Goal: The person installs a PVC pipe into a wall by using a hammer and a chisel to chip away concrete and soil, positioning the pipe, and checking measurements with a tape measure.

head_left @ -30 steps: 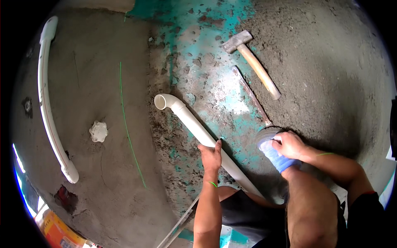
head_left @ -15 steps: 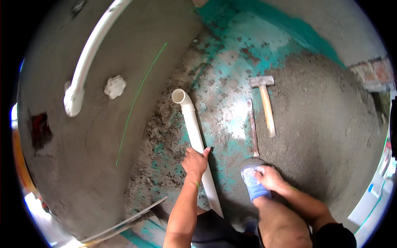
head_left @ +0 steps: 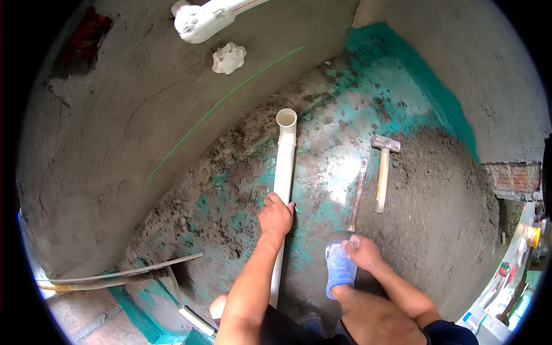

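Observation:
My left hand (head_left: 275, 214) is closed round a white plastic pipe (head_left: 284, 164), which has an elbow fitting (head_left: 286, 119) with its opening facing up. My right hand (head_left: 363, 253) rests at my right foot (head_left: 338, 270) in a pale blue covering, fingers curled; what they hold is hidden. Just beyond that foot lies a rusty flat chisel (head_left: 358, 190), and beside it a sledgehammer (head_left: 385, 144) with a wooden handle.
A grey plastered wall (head_left: 103, 155) bears a fitted white pipe (head_left: 204, 20), a white knobbly patch (head_left: 229, 57) and a green laser line. Long strips (head_left: 138, 270) lie at lower left. Rough mortar (head_left: 443, 213) covers the right floor, near exposed brick (head_left: 512, 179).
The whole view has swung, so the wall now fills the upper left and more of the corner shows. My left hand stays on the pipe and my right hand stays at the foot.

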Tool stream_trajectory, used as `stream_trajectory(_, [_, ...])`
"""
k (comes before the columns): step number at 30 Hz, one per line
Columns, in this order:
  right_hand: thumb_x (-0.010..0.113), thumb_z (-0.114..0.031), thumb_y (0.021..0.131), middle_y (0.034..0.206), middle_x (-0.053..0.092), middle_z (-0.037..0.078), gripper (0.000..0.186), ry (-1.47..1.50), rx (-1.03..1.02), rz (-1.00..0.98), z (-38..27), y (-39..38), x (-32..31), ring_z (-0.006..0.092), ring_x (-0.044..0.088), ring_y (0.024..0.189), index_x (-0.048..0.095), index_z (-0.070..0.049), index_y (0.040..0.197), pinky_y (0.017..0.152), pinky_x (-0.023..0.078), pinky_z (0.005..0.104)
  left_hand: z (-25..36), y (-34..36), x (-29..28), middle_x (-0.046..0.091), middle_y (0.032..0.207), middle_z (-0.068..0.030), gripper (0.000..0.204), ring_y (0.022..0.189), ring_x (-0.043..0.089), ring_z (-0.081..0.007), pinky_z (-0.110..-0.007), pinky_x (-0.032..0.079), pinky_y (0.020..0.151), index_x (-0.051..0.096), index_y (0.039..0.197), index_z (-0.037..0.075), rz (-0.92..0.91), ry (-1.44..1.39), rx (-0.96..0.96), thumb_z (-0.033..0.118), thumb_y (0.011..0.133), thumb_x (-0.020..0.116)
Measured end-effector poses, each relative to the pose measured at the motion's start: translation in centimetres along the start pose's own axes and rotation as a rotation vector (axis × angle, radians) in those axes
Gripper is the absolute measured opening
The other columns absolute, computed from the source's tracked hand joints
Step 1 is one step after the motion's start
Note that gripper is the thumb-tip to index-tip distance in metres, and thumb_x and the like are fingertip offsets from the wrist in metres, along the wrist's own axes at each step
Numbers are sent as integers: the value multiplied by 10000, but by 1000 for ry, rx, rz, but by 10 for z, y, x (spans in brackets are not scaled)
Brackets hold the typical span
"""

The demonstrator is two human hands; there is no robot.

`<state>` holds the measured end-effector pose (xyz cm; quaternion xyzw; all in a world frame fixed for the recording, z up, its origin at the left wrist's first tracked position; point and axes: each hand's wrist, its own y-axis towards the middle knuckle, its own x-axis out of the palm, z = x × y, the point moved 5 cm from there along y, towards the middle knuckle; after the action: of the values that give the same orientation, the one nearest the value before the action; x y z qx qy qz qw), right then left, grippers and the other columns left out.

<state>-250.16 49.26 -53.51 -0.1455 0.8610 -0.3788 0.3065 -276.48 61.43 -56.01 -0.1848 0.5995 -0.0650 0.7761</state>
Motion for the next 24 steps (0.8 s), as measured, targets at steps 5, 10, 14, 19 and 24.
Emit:
stream_trajectory(5, [648, -431, 890, 809, 682, 229, 410, -230, 30, 272, -27, 22, -29, 432, 660, 813, 636, -21, 891, 747, 501, 531, -6, 5, 0, 621, 1005, -259, 578, 834, 663, -423, -495, 549, 715, 399, 1136, -46, -44, -60, -6, 387, 876, 679])
stream_trajectory(10, [688, -450, 859, 863, 683, 252, 463, -405, 36, 310, -24, 41, -27, 448, 655, 864, 639, 7, 913, 791, 507, 527, 26, -9, 6, 619, 1038, -239, 547, 851, 673, -391, -470, 564, 732, 417, 1141, -13, -99, -162, -12, 376, 853, 674])
stream_trajectory(14, [719, -452, 834, 892, 685, 264, 491, -431, 105, 267, -22, 45, -25, 448, 655, 883, 650, 21, 949, 814, 508, 520, 73, -26, 28, 625, 1022, -248, 562, 885, 665, -399, -473, 551, 768, 437, 1136, -30, -138, -213, 32, 378, 851, 698])
stream_trajectory(19, [714, -404, 838, 888, 682, 278, 443, -421, 71, 273, -21, 50, -25, 461, 656, 853, 662, 28, 923, 814, 516, 499, 80, -30, 43, 619, 1029, -238, 578, 878, 666, -394, -470, 556, 749, 425, 1146, -37, -96, -197, 57, 374, 852, 704])
stream_trajectory(24, [672, -308, 861, 782, 694, 194, 314, -284, -79, 208, -23, 45, -35, 371, 667, 693, 669, 5, 871, 658, 517, 416, 80, -28, 34, 626, 1014, -229, 556, 865, 670, -393, -468, 559, 731, 443, 1117, -38, -94, -210, 65, 374, 853, 706])
